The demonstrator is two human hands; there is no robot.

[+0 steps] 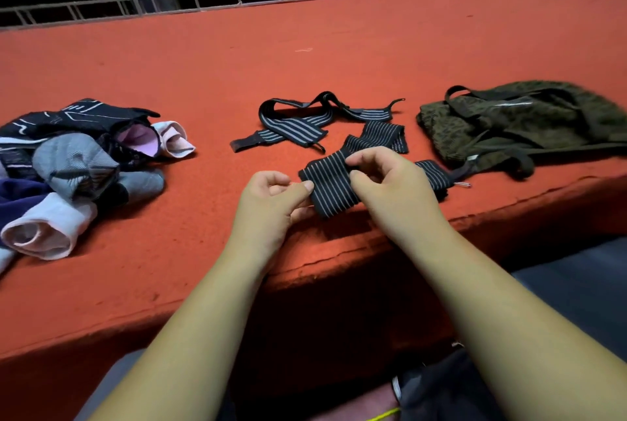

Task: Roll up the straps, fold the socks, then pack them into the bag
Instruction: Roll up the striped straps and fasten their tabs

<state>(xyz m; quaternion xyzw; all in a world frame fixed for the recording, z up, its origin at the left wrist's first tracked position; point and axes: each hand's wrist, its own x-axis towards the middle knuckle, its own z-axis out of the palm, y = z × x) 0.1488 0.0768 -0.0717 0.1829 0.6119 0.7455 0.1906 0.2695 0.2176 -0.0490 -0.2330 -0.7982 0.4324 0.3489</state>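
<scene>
At the near edge of the red-carpeted platform, the left grip pinches one end of a striped strap between thumb and curled fingers. The right grip is closed on the same band just beside it. No roll is formed yet. The rest of the strap doubles back in a kink behind the right grip, so a twist could be wound in and the roll come out skewed. Its far tail lies just beside the bag and its handle loop, and could snag there when drawn in. A slack pinch would likely let the stretchy band spring open or slide off the edge. Further back lie a second strap and, to the left, the unfolded socks.
</scene>
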